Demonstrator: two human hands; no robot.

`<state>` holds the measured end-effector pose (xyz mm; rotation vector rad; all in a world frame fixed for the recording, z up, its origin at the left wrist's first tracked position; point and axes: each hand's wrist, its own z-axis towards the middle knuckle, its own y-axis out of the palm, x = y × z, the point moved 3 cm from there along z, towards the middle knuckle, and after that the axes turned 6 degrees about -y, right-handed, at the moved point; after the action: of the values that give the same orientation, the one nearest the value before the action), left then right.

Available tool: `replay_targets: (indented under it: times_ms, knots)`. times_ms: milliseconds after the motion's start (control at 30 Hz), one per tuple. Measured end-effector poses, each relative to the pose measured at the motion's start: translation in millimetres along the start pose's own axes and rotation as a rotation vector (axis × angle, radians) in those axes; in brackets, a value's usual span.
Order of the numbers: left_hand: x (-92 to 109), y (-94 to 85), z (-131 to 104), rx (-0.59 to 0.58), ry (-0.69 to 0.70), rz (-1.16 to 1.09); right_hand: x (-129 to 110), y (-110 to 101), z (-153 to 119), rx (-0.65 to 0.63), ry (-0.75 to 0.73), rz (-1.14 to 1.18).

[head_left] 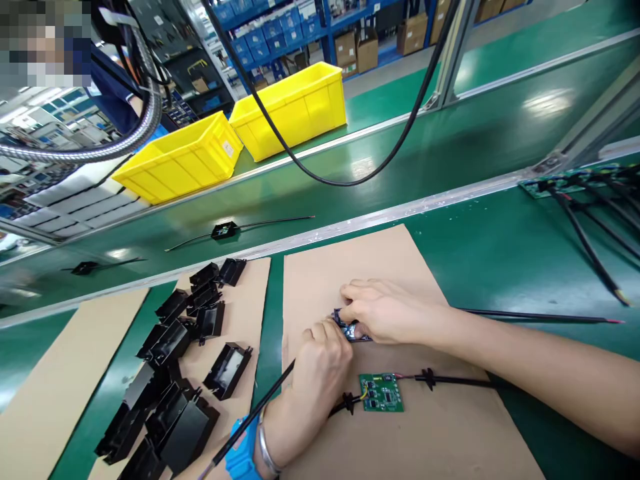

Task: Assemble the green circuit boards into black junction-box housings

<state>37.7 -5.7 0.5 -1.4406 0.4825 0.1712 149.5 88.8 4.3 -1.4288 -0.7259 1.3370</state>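
Black case [367, 338], seemingly with a board inside, is being held between both hands over the middle cardboard sheet [425, 427]. At left, black housings [190, 437] are being borne in a loose cluster by another cardboard sheet [257, 287]. Next, the left hand [323, 357] is being curled at the case's left end; its fingertips are being hidden, so its grip cannot be told. Below the case, a green circuit board [381, 393] is being left bare, with black cables [463, 381] running from both sides. Rightward, the case is being pinched between thumb and bent forefinger by the right hand [383, 312].
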Motion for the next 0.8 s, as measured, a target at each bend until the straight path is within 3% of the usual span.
replay_targets:
  times_ms: [167,367,500,633,800]
  knots:
    - [-12.3,1.8,-4.8,-0.062,-0.027,-0.065,-2.9,-6.1,-1.9,-0.045,0.044,0.007]
    - [-34.5,12.2,-13.8,0.171,-0.112,-0.470,-32.4,-4.8,-4.0,0.031,0.125,-0.170]
    - [-34.3,19.2,-14.7,0.191,-0.051,-0.584,-53.1,7.0,1.6,-0.004,0.110,-0.214]
    - [-38.0,28.1,-11.7,0.139,0.030,-0.658,-47.8,5.5,1.9,-0.056,0.103,-0.177]
    - [-44.9,32.1,-8.3,0.081,-0.004,-0.788,-31.8,-5.8,-8.4,-0.048,0.156,-0.054]
